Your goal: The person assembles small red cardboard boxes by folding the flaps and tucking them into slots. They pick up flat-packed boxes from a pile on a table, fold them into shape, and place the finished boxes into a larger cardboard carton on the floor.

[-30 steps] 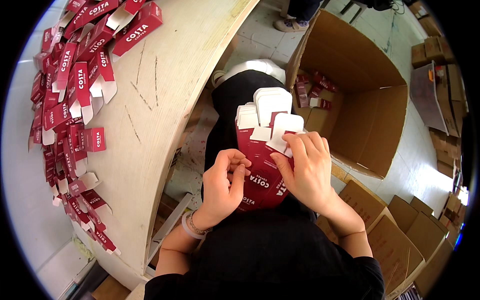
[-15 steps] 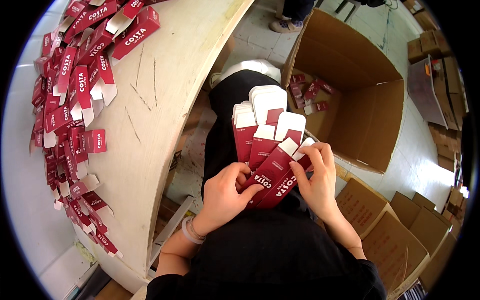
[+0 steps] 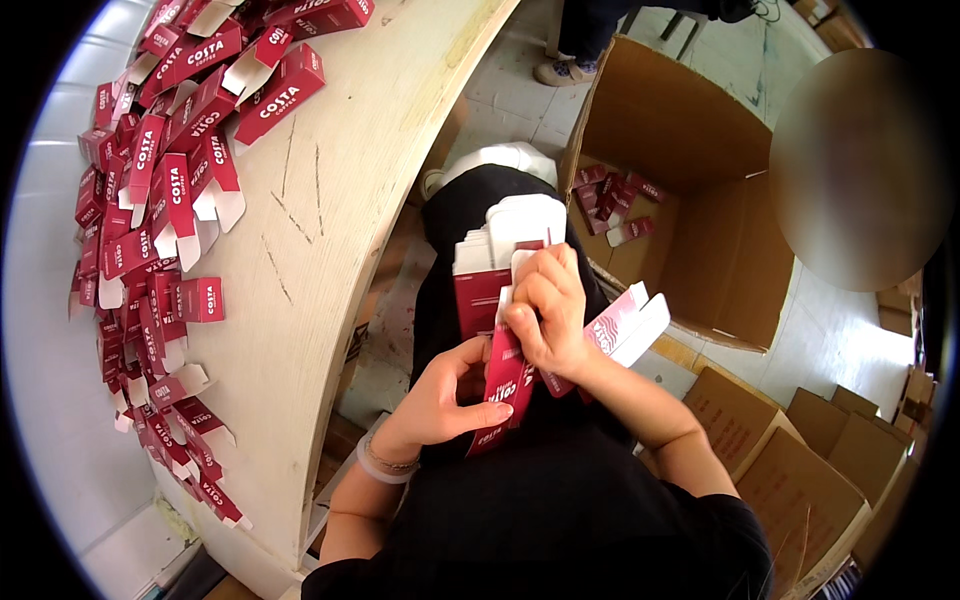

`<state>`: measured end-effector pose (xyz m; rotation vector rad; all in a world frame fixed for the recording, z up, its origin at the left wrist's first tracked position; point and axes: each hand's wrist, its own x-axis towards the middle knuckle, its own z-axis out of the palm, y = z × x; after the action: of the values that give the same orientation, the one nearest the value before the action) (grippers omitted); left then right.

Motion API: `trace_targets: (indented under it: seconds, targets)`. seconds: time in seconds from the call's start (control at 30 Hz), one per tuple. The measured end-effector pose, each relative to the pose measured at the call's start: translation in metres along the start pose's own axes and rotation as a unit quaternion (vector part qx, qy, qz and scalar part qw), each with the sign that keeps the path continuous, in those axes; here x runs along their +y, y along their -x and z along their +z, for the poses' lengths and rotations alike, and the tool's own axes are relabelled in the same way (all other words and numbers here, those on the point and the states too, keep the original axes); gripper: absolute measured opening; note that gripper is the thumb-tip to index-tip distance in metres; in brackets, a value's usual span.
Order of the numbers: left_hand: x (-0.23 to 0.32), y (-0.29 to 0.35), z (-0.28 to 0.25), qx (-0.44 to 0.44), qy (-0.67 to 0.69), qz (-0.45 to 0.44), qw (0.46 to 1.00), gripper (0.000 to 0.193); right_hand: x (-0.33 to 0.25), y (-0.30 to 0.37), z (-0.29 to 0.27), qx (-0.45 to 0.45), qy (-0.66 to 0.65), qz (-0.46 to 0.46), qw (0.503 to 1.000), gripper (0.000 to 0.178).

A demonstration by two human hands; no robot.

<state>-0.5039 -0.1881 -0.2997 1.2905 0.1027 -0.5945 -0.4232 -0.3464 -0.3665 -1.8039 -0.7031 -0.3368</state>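
My left hand [image 3: 448,395] grips a narrow red carton [image 3: 507,370] above my lap, its thumb lying across the front panel. Curled around the carton's upper end, my right hand [image 3: 548,308] is closed on it; its fingers hide most of the flaps there. Behind the hands, a stack of flat red cartons [image 3: 480,300] with white end flaps [image 3: 527,220] rests on my leg. Beyond my right wrist, another carton [image 3: 622,328] shows a pink-patterned panel and white flaps; its lower part is hidden by my forearm.
To the left, a pale wooden table [image 3: 330,190] bears a heap of red cartons [image 3: 160,230]. A large open cardboard box [image 3: 720,215] on the floor at right holds several red cartons [image 3: 615,200]. More cardboard boxes [image 3: 800,490] stand nearer right. Another person's shoe [image 3: 565,73] is at the top.
My right hand has moved left and curled over the carton's upper end. The held carton has turned more upright, and a carton with a pink-patterned panel now shows beyond my right wrist.
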Motion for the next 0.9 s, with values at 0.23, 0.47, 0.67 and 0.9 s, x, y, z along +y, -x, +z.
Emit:
trace_targets:
  seconds: [0.23, 0.47, 0.67, 0.9]
  targets:
    - [-0.012, -0.01, -0.017, -0.007, 0.086, -0.019, 0.996, 0.072, -0.003, 0.001, 0.017, 0.049, -0.029, -0.025, 0.998, 0.021]
    - [-0.035, -0.018, -0.031, 0.047, 0.063, -0.069, 0.995, 0.04, 0.0, 0.008, 0.008, 0.176, -0.136, 0.061, 0.973, 0.017]
    - [-0.035, -0.018, -0.034, 0.091, -0.017, -0.051, 0.994, 0.023, 0.031, 0.052, 0.005, 0.317, -0.248, 0.21, 0.891, 0.026]
    - [-0.026, -0.013, -0.026, 0.131, -0.213, -0.004, 0.968, 0.017, 0.017, 0.092, -0.022, 0.021, 0.184, 0.179, 0.966, 0.007]
